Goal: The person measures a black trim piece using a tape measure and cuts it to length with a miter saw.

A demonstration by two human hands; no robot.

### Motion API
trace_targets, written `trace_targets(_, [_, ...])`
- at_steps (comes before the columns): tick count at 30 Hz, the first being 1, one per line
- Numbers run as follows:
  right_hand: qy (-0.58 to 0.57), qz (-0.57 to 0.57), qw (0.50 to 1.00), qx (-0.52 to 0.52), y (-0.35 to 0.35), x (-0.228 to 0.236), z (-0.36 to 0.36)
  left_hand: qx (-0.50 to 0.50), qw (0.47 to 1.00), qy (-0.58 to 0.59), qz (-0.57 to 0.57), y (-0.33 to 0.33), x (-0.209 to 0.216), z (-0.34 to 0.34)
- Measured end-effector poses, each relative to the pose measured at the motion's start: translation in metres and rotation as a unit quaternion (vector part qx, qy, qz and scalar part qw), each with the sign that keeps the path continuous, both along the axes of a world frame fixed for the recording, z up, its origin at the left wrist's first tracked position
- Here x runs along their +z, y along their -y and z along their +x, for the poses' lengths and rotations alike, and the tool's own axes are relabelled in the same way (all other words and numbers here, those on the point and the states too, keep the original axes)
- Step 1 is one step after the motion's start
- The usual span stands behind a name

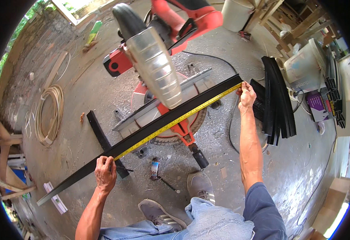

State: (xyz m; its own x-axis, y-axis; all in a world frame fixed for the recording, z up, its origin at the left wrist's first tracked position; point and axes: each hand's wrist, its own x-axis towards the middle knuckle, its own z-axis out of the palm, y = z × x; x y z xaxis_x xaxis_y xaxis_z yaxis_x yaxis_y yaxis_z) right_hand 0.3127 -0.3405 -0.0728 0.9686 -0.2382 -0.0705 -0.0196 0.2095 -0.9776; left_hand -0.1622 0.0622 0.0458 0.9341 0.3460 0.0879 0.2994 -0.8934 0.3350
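A long black metal profile (155,127) lies slantwise across the miter saw (159,106), and its left end reaches down to the far left. Along its near edge runs a yellow tape measure (179,119), stretched between my two hands. My left hand (105,174) is closed at the tape's left end, against the profile; its fingers partly hide what they grip. At the profile's right end, my right hand (247,96) pinches the tape's other end. The saw's clear blade guard (155,64) stands over the profile, with its red motor body (199,20) raised behind.
A short black bar (103,130) lies under the profile's left part. Beside my shoes (201,186) is a small bottle-like item (154,168). Black profile offcuts (277,100) are stacked at right, near a white bucket (307,62). Coiled cable (49,116) rests at left.
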Motion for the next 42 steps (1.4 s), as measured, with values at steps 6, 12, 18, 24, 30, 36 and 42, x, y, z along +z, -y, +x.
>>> trace_targets(6, [0.005,-0.009,1.000,0.023,0.001,0.000,-0.002,-0.002,0.999,-0.028,0.030,0.001,-0.001,0.000])
trace_targets(12, [0.010,-0.017,0.999,0.044,0.004,0.007,-0.002,-0.003,0.998,-0.026,0.049,0.010,-0.007,-0.006])
trace_targets(18, [0.012,-0.021,0.999,0.043,0.004,0.007,-0.003,-0.014,0.998,-0.036,0.052,0.009,-0.010,-0.007])
trace_targets(24, [0.013,-0.013,0.999,0.047,0.003,0.008,-0.003,-0.026,0.998,-0.046,0.044,0.004,-0.005,-0.002])
trace_targets(30, [0.010,-0.015,0.999,0.045,0.003,0.009,-0.004,-0.031,0.997,-0.060,0.034,0.002,-0.002,0.000])
trace_targets(36, [0.018,-0.021,0.999,0.045,0.003,0.007,-0.003,-0.025,0.996,-0.075,0.030,0.003,-0.001,0.001])
trace_targets(42, [0.018,-0.011,0.999,0.047,0.002,0.008,-0.004,-0.031,0.997,-0.067,0.034,0.002,0.000,0.002])
